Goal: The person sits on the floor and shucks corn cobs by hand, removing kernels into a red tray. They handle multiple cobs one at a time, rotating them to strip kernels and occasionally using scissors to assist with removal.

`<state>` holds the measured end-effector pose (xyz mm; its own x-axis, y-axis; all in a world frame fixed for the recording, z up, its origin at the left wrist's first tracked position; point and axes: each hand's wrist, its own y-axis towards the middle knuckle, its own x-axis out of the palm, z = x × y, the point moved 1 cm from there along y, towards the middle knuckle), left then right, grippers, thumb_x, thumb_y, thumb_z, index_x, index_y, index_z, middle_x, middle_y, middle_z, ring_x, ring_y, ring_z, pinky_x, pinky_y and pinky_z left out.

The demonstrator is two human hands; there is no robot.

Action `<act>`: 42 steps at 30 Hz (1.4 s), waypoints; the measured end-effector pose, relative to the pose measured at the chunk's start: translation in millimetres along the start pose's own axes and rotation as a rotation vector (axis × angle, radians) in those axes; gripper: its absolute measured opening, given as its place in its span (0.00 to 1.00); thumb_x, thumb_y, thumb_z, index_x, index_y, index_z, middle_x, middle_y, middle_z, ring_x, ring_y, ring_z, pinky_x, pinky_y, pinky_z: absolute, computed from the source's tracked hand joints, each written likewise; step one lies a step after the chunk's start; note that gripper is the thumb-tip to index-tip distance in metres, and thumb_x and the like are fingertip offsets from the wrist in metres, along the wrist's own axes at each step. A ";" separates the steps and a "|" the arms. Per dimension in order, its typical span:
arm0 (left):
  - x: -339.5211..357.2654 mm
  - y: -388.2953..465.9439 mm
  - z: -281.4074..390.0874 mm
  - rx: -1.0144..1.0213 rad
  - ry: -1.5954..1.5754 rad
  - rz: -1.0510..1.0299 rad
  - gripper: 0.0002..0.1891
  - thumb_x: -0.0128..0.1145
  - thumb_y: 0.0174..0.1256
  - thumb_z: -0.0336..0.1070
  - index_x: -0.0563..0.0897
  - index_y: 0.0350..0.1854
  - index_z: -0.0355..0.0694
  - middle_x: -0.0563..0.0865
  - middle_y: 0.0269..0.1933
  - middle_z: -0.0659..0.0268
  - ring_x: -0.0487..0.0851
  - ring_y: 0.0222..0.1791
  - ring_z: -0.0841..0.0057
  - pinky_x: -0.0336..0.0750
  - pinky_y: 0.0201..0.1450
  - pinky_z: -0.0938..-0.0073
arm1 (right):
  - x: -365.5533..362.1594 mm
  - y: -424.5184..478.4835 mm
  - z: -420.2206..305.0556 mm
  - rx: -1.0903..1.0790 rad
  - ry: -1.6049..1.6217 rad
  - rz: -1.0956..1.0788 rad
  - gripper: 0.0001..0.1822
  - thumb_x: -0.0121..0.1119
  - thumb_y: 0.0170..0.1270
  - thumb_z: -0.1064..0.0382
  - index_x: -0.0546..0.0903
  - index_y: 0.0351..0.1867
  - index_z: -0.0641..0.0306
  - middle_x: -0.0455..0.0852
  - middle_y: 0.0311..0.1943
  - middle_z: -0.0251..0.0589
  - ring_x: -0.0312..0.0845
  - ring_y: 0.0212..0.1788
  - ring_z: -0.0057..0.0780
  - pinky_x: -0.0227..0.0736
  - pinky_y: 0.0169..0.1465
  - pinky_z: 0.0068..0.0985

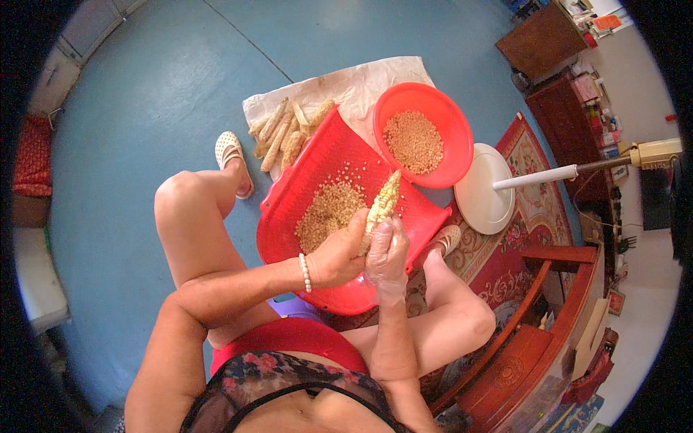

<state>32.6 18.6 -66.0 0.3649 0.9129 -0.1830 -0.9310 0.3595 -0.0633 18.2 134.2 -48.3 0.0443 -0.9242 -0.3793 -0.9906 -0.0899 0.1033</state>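
Observation:
A partly shelled ear of corn (384, 199), its tip pointing up and away from me, is held over a red plastic winnowing scoop (320, 147). My right hand (389, 253), in a clear plastic glove, wraps around its lower part with the thumb along the cob. My left hand (337, 254), bare with a white bead bracelet (305, 273) at the wrist, grips the ear from the other side, thumb against the kernels. The ear's lower end is hidden by my hands. Loose corn kernels (329, 212) lie heaped in the scoop, with scattered ones farther up.
Beyond the scoop, a red basin (461, 127) holds more kernels (414, 142). Several corn cobs (282, 134) are piled on a pale sheet (373, 74). A white round stand base (476, 197) with a pole is right, near a patterned rug (536, 189) and wooden chair (506, 368).

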 end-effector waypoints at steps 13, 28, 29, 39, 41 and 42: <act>6.0 2.3 18.5 -0.002 0.065 0.088 0.32 0.53 0.49 0.25 0.56 0.59 0.35 0.78 0.40 0.39 0.77 0.44 0.44 0.71 0.46 0.54 | 1.2 -1.5 43.0 0.417 0.719 0.143 0.21 0.42 0.69 0.50 0.75 0.45 0.67 0.78 0.37 0.37 0.72 0.38 0.27 0.70 0.44 0.26; 10.5 1.4 5.7 -0.075 0.300 0.030 0.37 0.59 0.50 0.32 0.52 0.60 0.33 0.77 0.40 0.39 0.78 0.40 0.45 0.73 0.41 0.52 | 10.8 5.6 43.7 0.452 0.660 0.317 0.24 0.40 0.70 0.46 0.76 0.33 0.66 0.77 0.27 0.33 0.70 0.29 0.22 0.68 0.33 0.23; 10.3 1.6 2.1 -0.082 0.362 0.028 0.37 0.59 0.50 0.32 0.52 0.60 0.32 0.77 0.40 0.38 0.79 0.40 0.45 0.74 0.40 0.52 | 13.1 6.2 39.2 0.479 0.735 0.324 0.24 0.41 0.69 0.45 0.77 0.33 0.66 0.77 0.27 0.33 0.71 0.28 0.21 0.68 0.32 0.22; 9.4 -0.7 11.7 -0.034 0.372 0.019 0.37 0.56 0.48 0.26 0.49 0.58 0.26 0.77 0.38 0.38 0.77 0.36 0.42 0.72 0.38 0.50 | 18.5 4.7 63.4 0.280 0.233 0.320 0.27 0.38 0.70 0.46 0.78 0.31 0.69 0.77 0.23 0.33 0.70 0.24 0.22 0.68 0.30 0.22; 10.5 -0.7 9.5 -0.069 0.339 0.018 0.35 0.56 0.48 0.26 0.50 0.57 0.27 0.77 0.38 0.38 0.77 0.37 0.43 0.72 0.38 0.50 | 17.4 3.9 61.5 0.305 0.203 0.333 0.23 0.38 0.69 0.51 0.77 0.30 0.68 0.77 0.23 0.34 0.70 0.25 0.22 0.67 0.30 0.23; 11.1 -0.8 8.4 -0.087 0.323 0.019 0.35 0.56 0.48 0.26 0.51 0.57 0.28 0.77 0.38 0.38 0.77 0.37 0.43 0.72 0.38 0.50 | 15.4 5.0 48.6 0.331 0.204 0.334 0.21 0.38 0.69 0.53 0.77 0.29 0.67 0.76 0.22 0.34 0.70 0.25 0.22 0.67 0.30 0.24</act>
<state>37.5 30.1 -59.7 0.3391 0.8057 -0.4856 -0.9399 0.3123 -0.1382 7.7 137.6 -98.3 -0.2902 -0.9390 -0.1846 -0.9414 0.3147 -0.1212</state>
